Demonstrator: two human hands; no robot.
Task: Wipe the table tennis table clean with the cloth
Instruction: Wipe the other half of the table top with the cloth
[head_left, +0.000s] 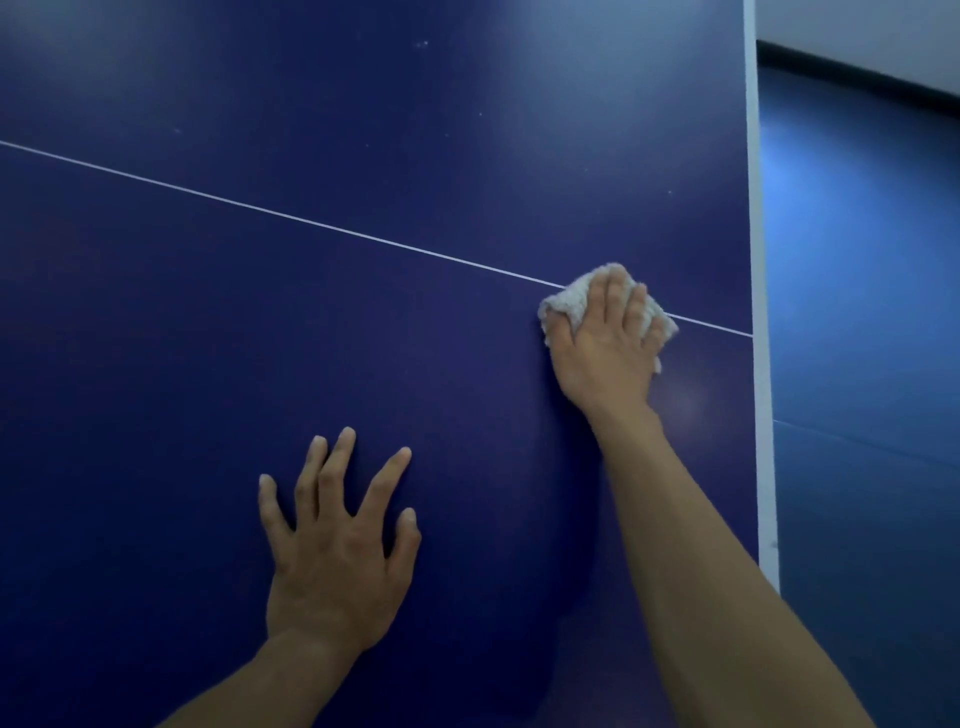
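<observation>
pressing cloth (563, 302) on table (363, 338), right hand (608, 348) grip curled round it; left hand (337, 561) flat, grip spread open.

Blue floor (857, 260), white wall (857, 23), dark baseboard (857, 78) between.

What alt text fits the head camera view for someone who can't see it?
A right hand holds a white cloth on a dark blue table tennis table at its thin white line; the left hand rests flat, fingers spread.
</observation>
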